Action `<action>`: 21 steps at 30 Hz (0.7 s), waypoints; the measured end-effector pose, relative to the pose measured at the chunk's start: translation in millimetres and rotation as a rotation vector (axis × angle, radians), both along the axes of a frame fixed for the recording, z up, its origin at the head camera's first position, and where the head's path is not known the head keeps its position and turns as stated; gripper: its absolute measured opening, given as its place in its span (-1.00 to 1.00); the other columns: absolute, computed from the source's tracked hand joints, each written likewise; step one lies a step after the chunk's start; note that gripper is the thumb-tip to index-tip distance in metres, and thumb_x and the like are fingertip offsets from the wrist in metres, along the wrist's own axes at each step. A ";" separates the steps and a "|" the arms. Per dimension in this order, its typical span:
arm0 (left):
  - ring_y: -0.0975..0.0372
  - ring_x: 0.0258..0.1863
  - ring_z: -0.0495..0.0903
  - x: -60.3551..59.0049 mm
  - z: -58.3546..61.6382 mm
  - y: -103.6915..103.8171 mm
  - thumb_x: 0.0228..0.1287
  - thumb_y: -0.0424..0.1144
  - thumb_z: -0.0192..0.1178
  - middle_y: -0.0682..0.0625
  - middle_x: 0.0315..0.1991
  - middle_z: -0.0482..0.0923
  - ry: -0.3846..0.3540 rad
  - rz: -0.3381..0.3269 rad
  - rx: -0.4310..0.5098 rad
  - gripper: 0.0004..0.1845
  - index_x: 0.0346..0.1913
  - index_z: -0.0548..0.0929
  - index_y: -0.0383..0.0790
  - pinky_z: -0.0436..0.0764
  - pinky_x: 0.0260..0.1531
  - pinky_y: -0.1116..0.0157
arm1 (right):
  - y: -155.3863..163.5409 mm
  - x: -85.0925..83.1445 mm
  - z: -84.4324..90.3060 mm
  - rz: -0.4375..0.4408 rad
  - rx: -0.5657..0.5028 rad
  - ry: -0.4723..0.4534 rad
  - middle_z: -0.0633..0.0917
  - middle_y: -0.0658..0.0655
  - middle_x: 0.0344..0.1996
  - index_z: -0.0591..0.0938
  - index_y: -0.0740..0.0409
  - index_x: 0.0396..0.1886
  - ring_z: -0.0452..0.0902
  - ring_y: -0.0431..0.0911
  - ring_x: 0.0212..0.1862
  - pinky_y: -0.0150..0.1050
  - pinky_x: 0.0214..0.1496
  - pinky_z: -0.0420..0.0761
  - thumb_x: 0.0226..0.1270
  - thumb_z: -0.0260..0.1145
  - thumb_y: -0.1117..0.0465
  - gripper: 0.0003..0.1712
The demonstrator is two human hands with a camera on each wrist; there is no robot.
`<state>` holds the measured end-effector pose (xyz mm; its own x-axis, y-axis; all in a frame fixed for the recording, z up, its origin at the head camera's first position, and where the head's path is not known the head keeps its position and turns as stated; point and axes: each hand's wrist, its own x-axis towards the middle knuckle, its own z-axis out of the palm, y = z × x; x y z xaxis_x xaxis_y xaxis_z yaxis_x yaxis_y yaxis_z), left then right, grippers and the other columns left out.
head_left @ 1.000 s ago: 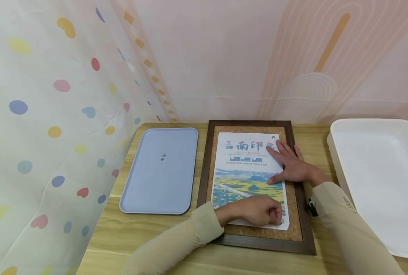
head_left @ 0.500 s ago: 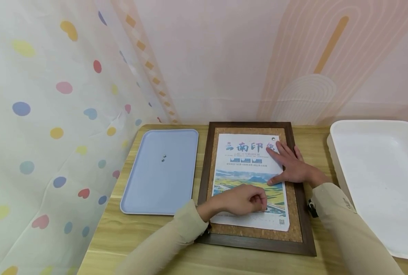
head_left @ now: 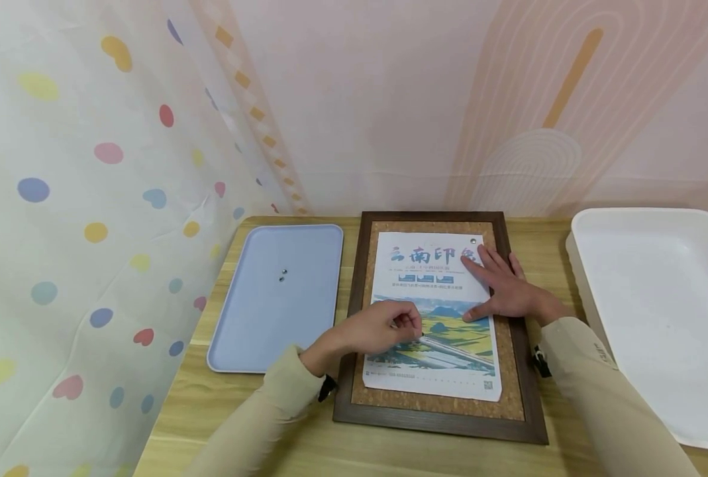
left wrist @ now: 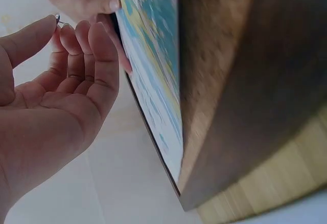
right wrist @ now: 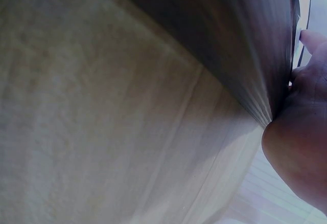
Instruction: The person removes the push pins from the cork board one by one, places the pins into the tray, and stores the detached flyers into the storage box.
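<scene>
At the centre of the head view, the left hand (head_left: 383,328) hovers over the left part of a printed poster (head_left: 434,318), its fingers curled and thumb meeting fingertip on a small metal pushpin (left wrist: 57,18) — the left wrist view shows the pin's head pinched at the upper left of that frame, the other fingers (left wrist: 87,55) loosely bent beside it. To its right, the right hand (head_left: 505,291) lies flat on the poster's right edge, fingers straight and spread, the forefinger reaching toward the upper right corner, where a second pushpin (head_left: 473,241) sits in the paper. In the right wrist view only the heel of that hand (right wrist: 301,152) shows at the right edge, pressed against the dark frame.

The poster lies on a cork board (head_left: 511,391) set in a dark wooden frame (head_left: 437,427), which rests flat on a pale wooden table (head_left: 222,411). The poster's lower corners show no pins (its lower right corner carries a small printed code).

Just left of the frame lies a pale blue tray (head_left: 270,331), with two small metal pins (head_left: 282,274) close together near its middle. At the right side of the frame, well apart from the blue tray, sits a white tray (head_left: 580,265), partly cut off by the frame's edge. Behind the table hangs a dotted curtain (head_left: 91,199) at the left — and a peach-toned patterned backdrop (head_left: 508,99) across the top.
</scene>
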<state>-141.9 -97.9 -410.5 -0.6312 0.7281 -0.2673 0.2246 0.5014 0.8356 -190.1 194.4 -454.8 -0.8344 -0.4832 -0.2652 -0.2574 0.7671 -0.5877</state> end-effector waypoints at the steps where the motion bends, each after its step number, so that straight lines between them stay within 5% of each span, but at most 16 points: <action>1: 0.09 -0.27 0.57 -0.6 -0.3 -2.5 0.52 -0.34 0.01 -0.11 -0.20 0.61 0.005 0.008 -0.001 -0.86 -0.13 0.60 -0.24 0.50 -0.27 0.35 | 0.1 -0.1 -0.1 0.000 -0.003 -0.001 -0.34 0.34 0.56 -0.06 0.11 0.61 -0.59 0.23 0.55 0.27 0.39 -0.64 -0.03 0.52 -0.30 0.39; 21: 0.16 -0.35 0.43 -13.7 2.2 -47.1 0.52 -0.26 0.04 -0.16 -0.21 0.54 0.016 0.167 0.013 -0.87 -0.14 0.58 -0.21 0.45 -0.30 0.24 | 0.6 0.2 0.3 -0.005 -0.006 -0.011 -0.35 0.32 0.56 -0.07 0.09 0.61 -0.60 0.22 0.55 0.26 0.39 -0.65 -0.03 0.52 -0.29 0.39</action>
